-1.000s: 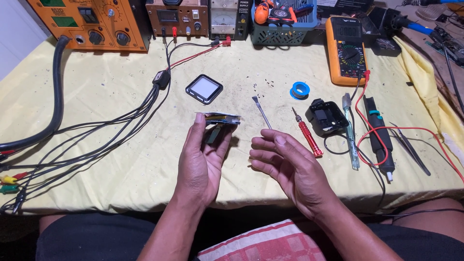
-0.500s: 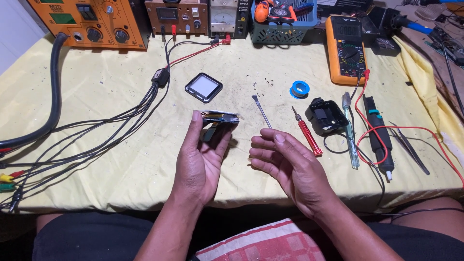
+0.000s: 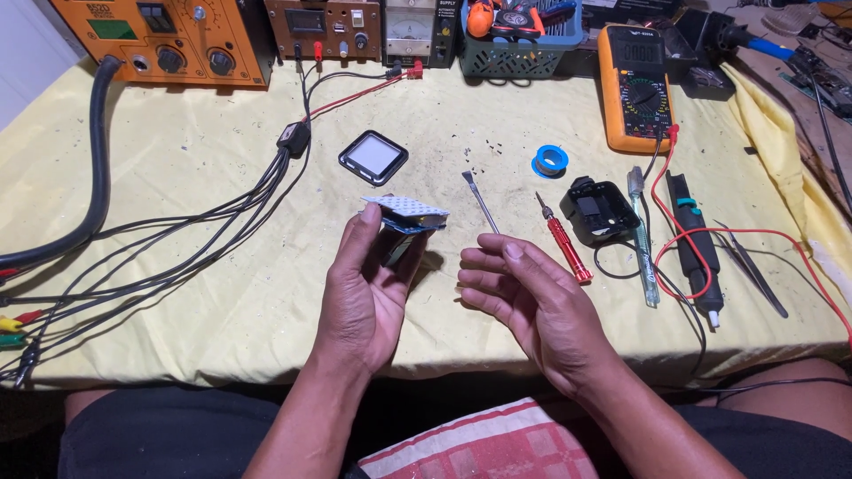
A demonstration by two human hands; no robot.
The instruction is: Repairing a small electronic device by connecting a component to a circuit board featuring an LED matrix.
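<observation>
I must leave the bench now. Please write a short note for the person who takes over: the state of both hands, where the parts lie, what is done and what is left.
Left hand: raised above the cloth, fingers hold a small circuit board by its edges.
Right hand: open, palm up, holds nothing.
On the yellow cloth: square screen part beyond the board, metal spudger, red screwdriver, black casing.
Done: unit lies apart in pieces.
Left: board not yet set down or fitted into anything.

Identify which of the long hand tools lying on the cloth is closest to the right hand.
The red-handled screwdriver: it lies just beside the right hand, while the metal spudger sits farther up and the tweezers far right.
</observation>
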